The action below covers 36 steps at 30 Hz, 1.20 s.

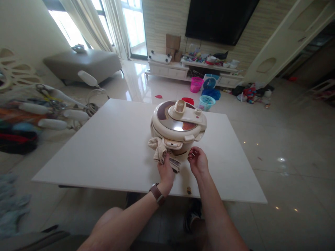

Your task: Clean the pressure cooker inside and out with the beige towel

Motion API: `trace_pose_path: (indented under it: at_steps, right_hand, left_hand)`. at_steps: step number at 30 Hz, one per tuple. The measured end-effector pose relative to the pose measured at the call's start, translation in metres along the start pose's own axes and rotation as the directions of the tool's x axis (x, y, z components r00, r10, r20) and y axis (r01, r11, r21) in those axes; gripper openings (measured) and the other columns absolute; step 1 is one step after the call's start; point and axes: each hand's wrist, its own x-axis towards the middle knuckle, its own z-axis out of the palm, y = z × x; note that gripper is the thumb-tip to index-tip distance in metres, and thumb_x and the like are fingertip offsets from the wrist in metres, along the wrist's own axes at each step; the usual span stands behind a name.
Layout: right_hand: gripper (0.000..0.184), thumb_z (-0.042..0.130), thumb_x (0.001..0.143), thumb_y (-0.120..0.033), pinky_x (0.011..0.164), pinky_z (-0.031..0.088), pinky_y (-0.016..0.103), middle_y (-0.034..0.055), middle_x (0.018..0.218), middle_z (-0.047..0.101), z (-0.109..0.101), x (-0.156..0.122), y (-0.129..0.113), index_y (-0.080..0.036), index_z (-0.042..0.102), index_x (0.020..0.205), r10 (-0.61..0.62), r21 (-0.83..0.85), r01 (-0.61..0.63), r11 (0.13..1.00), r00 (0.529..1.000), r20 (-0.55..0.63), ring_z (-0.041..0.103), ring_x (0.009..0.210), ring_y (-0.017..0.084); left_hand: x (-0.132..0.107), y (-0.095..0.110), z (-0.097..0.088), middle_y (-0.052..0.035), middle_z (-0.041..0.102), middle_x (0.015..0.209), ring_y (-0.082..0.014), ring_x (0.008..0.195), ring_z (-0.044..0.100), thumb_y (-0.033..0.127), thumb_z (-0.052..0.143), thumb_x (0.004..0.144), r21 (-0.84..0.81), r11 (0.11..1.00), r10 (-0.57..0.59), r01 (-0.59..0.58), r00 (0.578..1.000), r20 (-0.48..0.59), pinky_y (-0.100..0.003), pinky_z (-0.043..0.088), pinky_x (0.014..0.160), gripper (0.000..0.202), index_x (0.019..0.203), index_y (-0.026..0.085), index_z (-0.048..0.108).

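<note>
A cream electric pressure cooker (162, 129) stands on the white table (104, 150), its lid down. My left hand (166, 172), with a brown-strapped watch at the wrist, grips a crumpled beige cloth (159, 148) against the front left of the cooker. Close to the cooker's front right is my right hand (198, 161), its fingers curled in. Whatever those fingers may hold is too small or hidden to make out. A small dark and yellow object (188, 190) lies at the table's near edge, below my hands.
Beyond the table, a teal basket (207, 103) and a pink basket (196, 84) stand on the tiled floor. A lamp with several white shades (52, 123) is left of the table. A long grey bench (81, 66) and a white TV cabinet (167, 71) stand farther back.
</note>
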Motion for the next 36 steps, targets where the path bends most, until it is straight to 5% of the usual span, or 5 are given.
trace_pose_path:
  at_steps: [11, 17, 22, 32, 36]
  right_hand:
    - [0.008, 0.068, 0.063, -0.022, 0.045, 0.033, 0.019, -0.0039, 0.056, 0.058, -0.001, 0.000, 0.000, -0.019, 0.061, 0.066, -0.012, 0.013, 0.012, 1.000, 1.000, -0.002, 0.047, 0.048, 0.006]
    - [0.009, 0.069, 0.064, -0.023, 0.044, 0.033, 0.020, -0.0040, 0.057, 0.059, -0.002, 0.003, 0.002, -0.019, 0.061, 0.067, 0.003, -0.002, -0.003, 1.000, 1.000, -0.008, 0.047, 0.047, 0.007]
    - [0.008, 0.069, 0.065, -0.022, 0.044, 0.033, 0.020, -0.0038, 0.057, 0.059, -0.001, 0.003, 0.002, -0.019, 0.061, 0.067, 0.004, 0.003, -0.004, 1.000, 1.000, -0.009, 0.047, 0.047, 0.007]
    - [0.007, 0.068, 0.063, -0.021, 0.044, 0.033, 0.016, -0.0040, 0.056, 0.058, 0.000, 0.000, -0.003, -0.017, 0.063, 0.065, 0.007, 0.019, -0.007, 1.000, 1.000, -0.018, 0.048, 0.047, 0.005]
    - [0.007, 0.068, 0.063, -0.022, 0.043, 0.033, 0.016, -0.0041, 0.055, 0.057, -0.001, 0.000, -0.004, -0.018, 0.062, 0.064, 0.002, 0.018, -0.001, 1.000, 1.000, -0.018, 0.047, 0.046, 0.005]
  left_hand:
    - [0.020, 0.004, -0.002, -0.0106, 0.078, 0.120, -0.0231, 0.107, 0.074, 0.032, 0.072, 0.088, -0.020, 0.997, 0.074, -0.075, 0.996, -0.049, -0.034, 0.057, 0.095, 0.027, 0.110, 0.017, 0.076]
    - [0.055, 0.026, 0.001, -0.0132, 0.078, 0.111, -0.0256, 0.101, 0.075, 0.034, 0.071, 0.087, -0.097, 0.991, -0.110, 0.097, 0.984, -0.143, -0.043, 0.059, 0.096, 0.030, 0.108, 0.012, 0.074]
    - [0.074, 0.041, 0.001, -0.0107, 0.077, 0.104, -0.0220, 0.093, 0.076, 0.030, 0.069, 0.087, -0.191, 0.972, -0.163, 0.133, 0.975, -0.150, -0.040, 0.060, 0.093, 0.027, 0.107, 0.012, 0.071]
    - [0.103, 0.081, 0.001, -0.0050, 0.077, 0.099, -0.0178, 0.092, 0.074, 0.025, 0.070, 0.080, -0.352, 0.920, 0.149, -0.174, 0.984, -0.097, -0.033, 0.059, 0.095, 0.020, 0.097, 0.015, 0.071]
    - [0.117, 0.100, -0.005, -0.0085, 0.078, 0.110, -0.0202, 0.101, 0.074, 0.027, 0.062, 0.087, -0.447, 0.891, 0.134, -0.082, 0.987, 0.085, -0.038, 0.057, 0.103, 0.024, 0.105, 0.015, 0.072]
